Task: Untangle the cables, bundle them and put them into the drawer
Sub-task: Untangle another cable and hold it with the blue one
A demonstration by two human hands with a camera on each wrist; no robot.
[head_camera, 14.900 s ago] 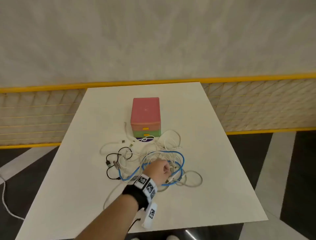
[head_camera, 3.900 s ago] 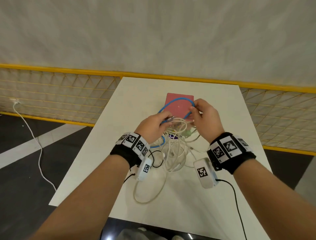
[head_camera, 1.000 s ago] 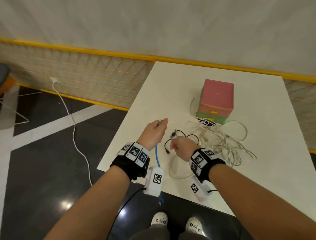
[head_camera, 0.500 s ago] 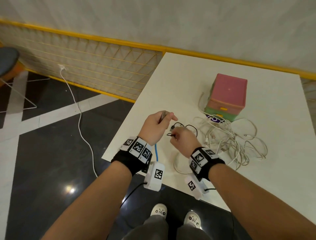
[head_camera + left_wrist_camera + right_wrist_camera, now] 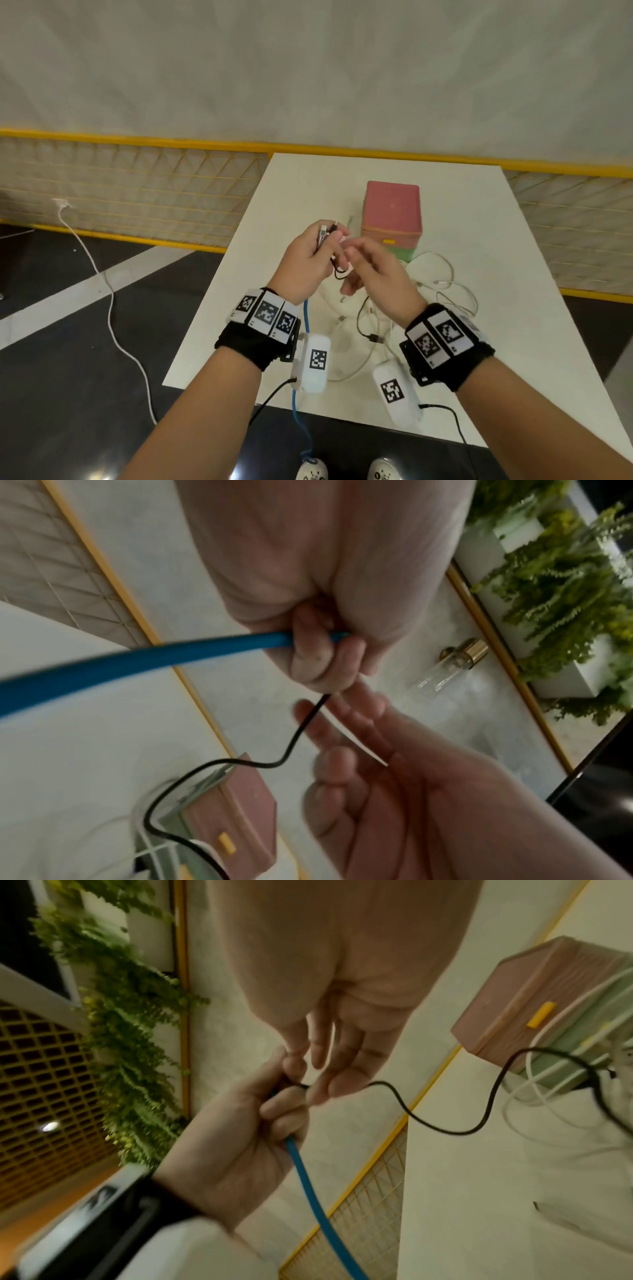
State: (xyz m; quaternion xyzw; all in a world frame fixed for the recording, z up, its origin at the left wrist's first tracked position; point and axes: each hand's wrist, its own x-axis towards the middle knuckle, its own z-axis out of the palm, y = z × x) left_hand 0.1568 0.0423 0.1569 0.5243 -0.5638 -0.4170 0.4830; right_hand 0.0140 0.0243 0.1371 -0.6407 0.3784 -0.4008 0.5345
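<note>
My left hand is raised over the table and grips the metal plug end of the blue cable together with one end of the thin black cable. The blue cable hangs from that fist past the table's near edge. The black cable trails back to the pile of white cables. My right hand hovers just right of the left, fingers loosely straight, fingertips by the black cable. The pink and green drawer box stands behind, drawers closed.
The white table has its left edge close to my left arm. A yellow mesh fence runs behind it. A white cord lies on the dark floor to the left. My shoes show below the table's near edge.
Both hands have risen off the table. The black cable's end has passed from my right hand into my left, beside the blue plug. My right hand has let go and opened.
</note>
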